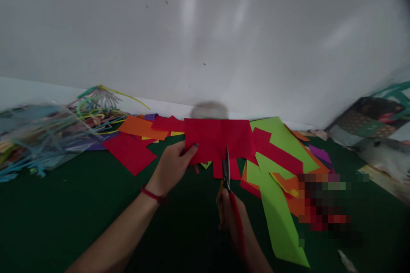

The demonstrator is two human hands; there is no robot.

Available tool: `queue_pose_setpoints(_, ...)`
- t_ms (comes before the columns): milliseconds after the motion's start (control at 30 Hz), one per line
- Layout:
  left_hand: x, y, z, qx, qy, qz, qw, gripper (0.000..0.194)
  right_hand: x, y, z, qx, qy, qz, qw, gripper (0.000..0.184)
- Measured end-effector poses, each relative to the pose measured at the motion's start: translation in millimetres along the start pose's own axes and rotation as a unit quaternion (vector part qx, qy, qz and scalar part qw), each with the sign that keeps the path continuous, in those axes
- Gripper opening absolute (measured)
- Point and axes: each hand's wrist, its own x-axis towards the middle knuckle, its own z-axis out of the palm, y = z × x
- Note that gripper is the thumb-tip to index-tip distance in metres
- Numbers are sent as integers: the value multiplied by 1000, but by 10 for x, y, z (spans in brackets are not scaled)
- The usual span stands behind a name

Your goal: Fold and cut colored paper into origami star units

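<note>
My left hand [173,160] pinches the left side of a red sheet [209,136], its thumb on top and the other fingers underneath. The sheet is held up above the dark green table. In my right hand [229,209] is a pair of scissors [226,170] with red and yellow handles. Their blades point away from me and meet the sheet's near edge, right of its middle. Another red piece [227,169] lies below the sheet, behind the blades. Most fingers of my right hand are hidden by the handles.
Red and orange pieces [139,127] lie to the left, near a clear bag with colourful pipe cleaners [92,111]. Light green sheets [272,204] and red strips [282,155] spread to the right. A white wall [205,51] rises behind. Bags [371,123] stand far right.
</note>
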Motion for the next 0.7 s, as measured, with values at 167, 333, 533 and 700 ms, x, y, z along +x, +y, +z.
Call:
queue_pose_setpoints(167, 6, -5, -23, -8, -16, -2, 1000, 40, -26, -32, 21, 10, 12, 6, 1000, 59)
queue_pose_setpoints(333, -3, -4, -41, -18, -21, 1, 1000, 40, -54, -19, 25, 7, 20, 8, 1000, 54)
queue_pose_setpoints(533, -3, 10, -34, -18, -23, -3, 1000, 39, -16, 60, 21, 23, 10, 12, 1000, 52)
queue_pose_setpoints(700, 6, 9, -34, -26, -18, 5, 999, 38, -6, 100, 21, 36, 7, 10, 999, 46)
